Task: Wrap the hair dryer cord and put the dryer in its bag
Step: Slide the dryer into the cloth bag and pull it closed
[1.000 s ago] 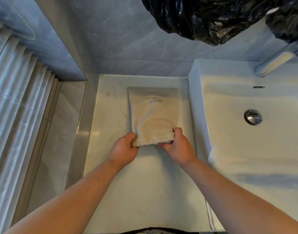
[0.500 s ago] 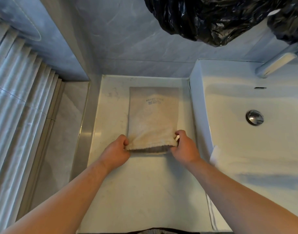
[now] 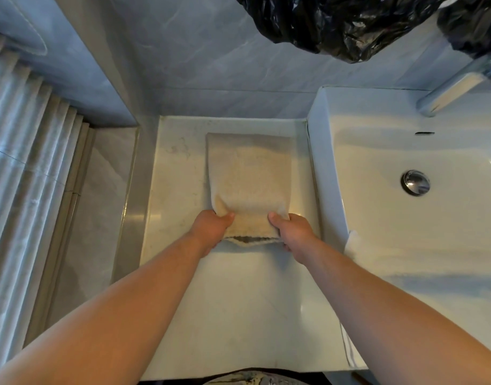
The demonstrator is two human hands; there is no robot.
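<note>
Head | white counter (image 3: 238, 315) | sink (image 3: 405, 245) right | grey tiled wall (image 3: 225, 65)

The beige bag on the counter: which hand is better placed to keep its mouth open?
Probably left. The left hand and right hand both grip the beige bag at its mouth, equally placed; no dryer is visible.

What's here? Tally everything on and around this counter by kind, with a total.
Hands: 2, left hand and right hand, both gripping the bag
Beige cloth bag: 1
Black plastic bag: 1
Sink: 1
Faucet: 1
Drain plug: 1
Total: 7
</note>
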